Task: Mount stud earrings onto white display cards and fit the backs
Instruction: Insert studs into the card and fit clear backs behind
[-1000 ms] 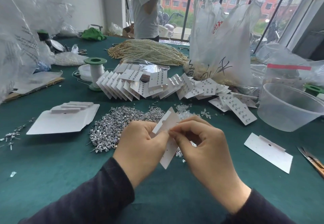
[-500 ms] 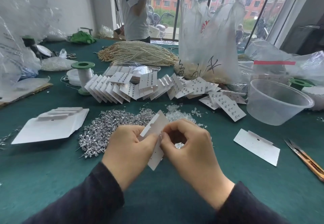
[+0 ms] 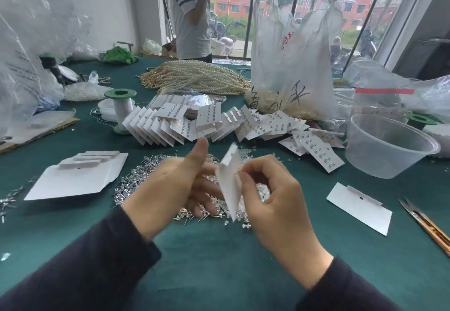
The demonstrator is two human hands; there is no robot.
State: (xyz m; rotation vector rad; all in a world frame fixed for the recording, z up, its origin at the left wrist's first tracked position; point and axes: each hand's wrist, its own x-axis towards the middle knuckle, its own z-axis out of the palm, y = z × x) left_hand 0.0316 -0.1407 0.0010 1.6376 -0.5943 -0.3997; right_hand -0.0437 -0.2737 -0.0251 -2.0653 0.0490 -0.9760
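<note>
The right hand (image 3: pixel 272 196) pinched a white display card (image 3: pixel 229 186) near its upper edge between thumb and curled fingers, holding it above the green table (image 3: pixel 219 262); the card stood almost edge-on to the camera, tilted, its lower corner pointing down, and it was too blurred to tell whether any studs sat in it. The left hand (image 3: pixel 168 186) lay open just beside it, thumb raised clear and fingers stretched straight toward the card's far side; whether those fingers touched the card could not be told.

Under both hands lay a heap of silver stud earrings (image 3: pixel 146 174), which ran on the right into a scatter of clear backs (image 3: pixel 264 192). Beyond the heap, finished cards (image 3: pixel 170 128) lay overlapped in a long row, studs showing on their faces. A blank card (image 3: pixel 360 209) lay flat to the right, near a clear plastic tub (image 3: pixel 379 162); snips (image 3: pixel 428 225) rested at the right edge. To the left sat a large white sheet (image 3: pixel 73 184) with narrow white pieces on it. Farther back were a green-capped spool (image 3: pixel 121 108), pearl strands (image 3: pixel 194 76) and a plastic bag (image 3: pixel 292 50); a person (image 3: pixel 192 18) stood at the far end by the window.
</note>
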